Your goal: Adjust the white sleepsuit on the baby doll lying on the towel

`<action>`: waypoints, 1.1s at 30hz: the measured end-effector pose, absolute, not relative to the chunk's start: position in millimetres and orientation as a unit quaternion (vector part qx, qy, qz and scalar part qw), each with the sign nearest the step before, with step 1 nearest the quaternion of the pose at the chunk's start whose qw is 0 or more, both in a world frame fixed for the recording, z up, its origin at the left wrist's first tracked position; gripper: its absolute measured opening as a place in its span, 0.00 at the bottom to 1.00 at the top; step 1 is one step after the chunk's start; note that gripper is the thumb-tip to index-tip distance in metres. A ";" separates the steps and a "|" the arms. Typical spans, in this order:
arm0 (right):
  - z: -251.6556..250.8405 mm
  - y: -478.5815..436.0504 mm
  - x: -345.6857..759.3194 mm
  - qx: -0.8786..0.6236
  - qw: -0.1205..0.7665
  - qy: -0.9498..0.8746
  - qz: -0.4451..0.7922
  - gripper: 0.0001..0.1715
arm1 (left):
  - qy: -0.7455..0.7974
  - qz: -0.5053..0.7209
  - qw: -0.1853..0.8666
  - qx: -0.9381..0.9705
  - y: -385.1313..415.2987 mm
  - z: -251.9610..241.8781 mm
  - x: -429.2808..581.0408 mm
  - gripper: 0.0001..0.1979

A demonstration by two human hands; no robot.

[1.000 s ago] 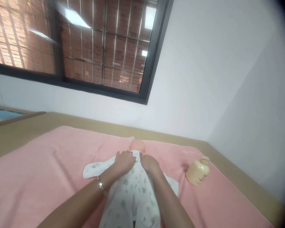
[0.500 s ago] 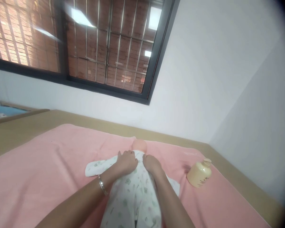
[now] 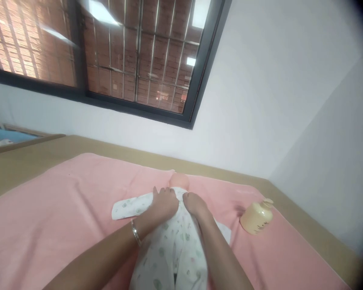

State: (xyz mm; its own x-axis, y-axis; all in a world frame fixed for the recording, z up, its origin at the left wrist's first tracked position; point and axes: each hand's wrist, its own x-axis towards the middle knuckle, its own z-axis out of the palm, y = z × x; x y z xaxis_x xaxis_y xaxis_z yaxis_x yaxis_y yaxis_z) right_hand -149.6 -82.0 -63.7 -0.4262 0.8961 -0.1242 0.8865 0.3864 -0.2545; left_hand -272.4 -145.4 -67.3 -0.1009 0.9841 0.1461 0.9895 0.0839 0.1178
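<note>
A baby doll [image 3: 180,181] lies on its back, its smooth peach head pointing away from me. Its white romper [image 3: 172,241], printed with small green motifs, is spread along the middle, one sleeve stretched out to the left. My left hand [image 3: 166,201], with a silver bangle on the wrist, is closed on the romper's cloth at the left of the chest, just below the neck. Opposite it, my right hand [image 3: 195,203] has its fingers curled on the right side of the collar. The fingertips and the cloth under them are partly hidden.
A pink blanket [image 3: 63,213] with some creases covers the tan surface [image 3: 218,170]. On the right stands a cream-yellow bottle [image 3: 257,217]. Behind are a white wall [image 3: 260,100] and a dark-framed barred window [image 3: 139,60]. A light-blue item [image 3: 12,135] shows at far left.
The camera view has shifted slightly. Both hands stay at the romper's neck area, almost unmoved, with the left hand's fingers a little higher. The bottle stands where it was.
</note>
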 end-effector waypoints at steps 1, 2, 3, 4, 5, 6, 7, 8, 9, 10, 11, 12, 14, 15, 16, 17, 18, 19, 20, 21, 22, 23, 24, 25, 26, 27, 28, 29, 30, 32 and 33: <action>-63.9 -78.9 -147.9 -0.537 0.014 -0.831 0.146 0.31 | -0.729 -0.087 0.024 -0.679 -147.3 -67.7 -271.1 0.15; -63.5 -78.2 -146.7 -0.539 0.013 -0.830 0.145 0.31 | -0.725 -0.086 0.030 -0.683 -148.0 -68.7 -270.8 0.14; -62.6 -79.6 -146.3 -0.540 0.013 -0.829 0.144 0.31 | -0.725 -0.090 0.032 -0.682 -147.4 -70.1 -271.7 0.14; -61.3 -83.1 -146.4 -0.537 0.014 -0.831 0.141 0.30 | -0.728 -0.099 0.028 -0.678 -145.6 -71.9 -273.5 0.14; -59.8 -87.9 -147.0 -0.532 0.017 -0.836 0.136 0.30 | -0.733 -0.113 0.020 -0.670 -142.8 -73.9 -275.9 0.14; -58.4 -93.2 -147.9 -0.526 0.022 -0.840 0.129 0.29 | -0.740 -0.129 0.008 -0.660 -139.3 -76.0 -278.7 0.16; -57.3 -98.0 -148.9 -0.520 0.028 -0.845 0.122 0.29 | -0.747 -0.143 -0.007 -0.649 -135.4 -78.2 -281.4 0.19; -56.6 -101.6 -149.8 -0.515 0.036 -0.849 0.115 0.28 | -0.755 -0.156 -0.024 -0.637 -131.7 -80.4 -283.7 0.21; -56.6 -103.2 -150.5 -0.513 0.044 -0.850 0.110 0.29 | -0.761 -0.167 -0.037 -0.626 -128.3 -82.5 -285.6 0.22; -57.4 -102.7 -150.8 -0.515 0.050 -0.849 0.110 0.30 | -0.765 -0.175 -0.045 -0.619 -125.6 -84.5 -287.0 0.23; -59.0 -100.1 -150.8 -0.523 0.052 -0.843 0.117 0.32 | -0.767 -0.184 -0.046 -0.613 -123.6 -86.4 -287.7 0.23; -61.3 -95.7 -150.4 -0.531 0.052 -0.835 0.131 0.34 | -0.768 -0.193 -0.044 -0.609 -122.3 -88.1 -287.9 0.23; -67.6 -84.1 -149.0 -0.546 0.052 -0.817 0.176 0.39 | -0.766 -0.210 -0.040 -0.606 -121.2 -90.9 -287.6 0.23; -71.1 -78.4 -148.1 -0.551 0.054 -0.809 0.200 0.41 | -0.765 -0.214 -0.043 -0.606 -121.1 -92.0 -287.4 0.23; -74.6 -73.3 -147.4 -0.552 0.060 -0.803 0.218 0.42 | -0.766 -0.215 -0.047 -0.604 -121.0 -92.8 -287.2 0.22; -77.7 -69.4 -146.9 -0.553 0.068 -0.799 0.227 0.43 | -0.767 -0.214 -0.052 -0.603 -120.8 -93.3 -287.1 0.22; -80.4 -66.7 -146.7 -0.554 0.074 -0.797 0.230 0.43 | -0.768 -0.213 -0.054 -0.601 -120.5 -93.6 -287.2 0.22; -82.7 -65.1 -146.7 -0.556 0.078 -0.795 0.228 0.43 | -0.769 -0.213 -0.055 -0.600 -119.9 -93.8 -287.4 0.21; -84.4 -64.3 -147.1 -0.559 0.081 -0.795 0.223 0.43 | -0.771 -0.213 -0.055 -0.598 -119.3 -93.9 -287.7 0.21; -85.6 -64.1 -147.6 -0.560 0.083 -0.795 0.220 0.42 | -0.772 -0.215 -0.056 -0.596 -118.6 -94.0 -288.1 0.21; -86.4 -64.2 -148.2 -0.561 0.084 -0.795 0.217 0.42 | -0.771 -0.218 -0.057 -0.596 -117.9 -94.2 -288.6 0.21; -86.9 -64.3 -148.7 -0.562 0.084 -0.794 0.216 0.42 | -0.769 -0.220 -0.059 -0.597 -117.2 -94.5 -289.1 0.22; -87.3 -64.3 -149.2 -0.564 0.086 -0.793 0.215 0.42 | -0.768 -0.222 -0.062 -0.598 -116.6 -95.0 -289.6 0.22; -87.6 -64.1 -149.5 -0.566 0.087 -0.791 0.215 0.42 | -0.767 -0.224 -0.064 -0.598 -116.0 -95.6 -290.0 0.22; -87.9 -63.8 -149.7 -0.568 0.088 -0.789 0.216 0.42 | -0.765 -0.225 -0.066 -0.599 -115.6 -96.4 -290.4 0.23; -88.2 -63.5 -149.7 -0.571 0.090 -0.787 0.218 0.42 | -0.764 -0.226 -0.068 -0.600 -115.2 -97.2 -290.7 0.23; -88.5 -63.2 -149.6 -0.572 0.092 -0.785 0.219 0.42 | -0.764 -0.227 -0.070 -0.599 -115.0 -97.9 -290.9 0.23; -88.8 -62.9 -149.5 -0.572 0.094 -0.785 0.219 0.42 | -0.764 -0.229 -0.072 -0.599 -114.8 -98.5 -291.0 0.23; -89.0 -62.9 -149.4 -0.571 0.095 -0.785 0.220 0.42 | -0.764 -0.229 -0.074 -0.599 -114.7 -98.8 -291.1 0.22; -89.0 -63.1 -149.2 -0.566 0.094 -0.788 0.222 0.42 | -0.764 -0.230 -0.076 -0.598 -114.9 -98.6 -290.9 0.22; -88.8 -63.4 -149.2 -0.565 0.092 -0.789 0.222 0.42 | -0.764 -0.229 -0.074 -0.598 -115.2 -98.2 -290.7 0.21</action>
State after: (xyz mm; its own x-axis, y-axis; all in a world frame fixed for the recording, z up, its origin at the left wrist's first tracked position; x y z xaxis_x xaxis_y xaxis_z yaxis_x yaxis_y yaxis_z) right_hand -149.2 -63.4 -88.8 -0.3445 0.9329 -0.1052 0.8507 0.2628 -0.4551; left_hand -290.7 -115.2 -98.2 -0.2734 0.9484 0.1604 0.8803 0.1795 0.4392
